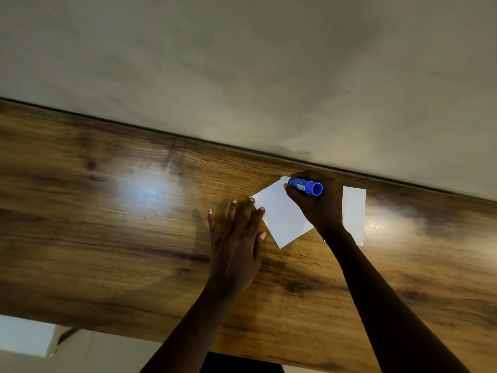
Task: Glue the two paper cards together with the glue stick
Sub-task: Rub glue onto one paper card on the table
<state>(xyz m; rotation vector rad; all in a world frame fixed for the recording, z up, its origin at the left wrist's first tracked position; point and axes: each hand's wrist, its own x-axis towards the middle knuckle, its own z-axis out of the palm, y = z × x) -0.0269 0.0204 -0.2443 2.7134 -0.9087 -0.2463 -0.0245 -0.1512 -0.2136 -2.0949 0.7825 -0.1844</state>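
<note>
A white paper card lies turned at an angle on the wooden table. My left hand rests flat beside it, fingers apart, with the fingertips on the card's left edge. My right hand grips a blue glue stick, which points left with its tip at the card's far corner. A second white card lies to the right, partly hidden behind my right hand and wrist.
A pale wall rises straight from the table's far edge, close behind the cards. Below the near edge at the lower left sits a white box-like thing. Bright light glares on the wood left and right of the cards.
</note>
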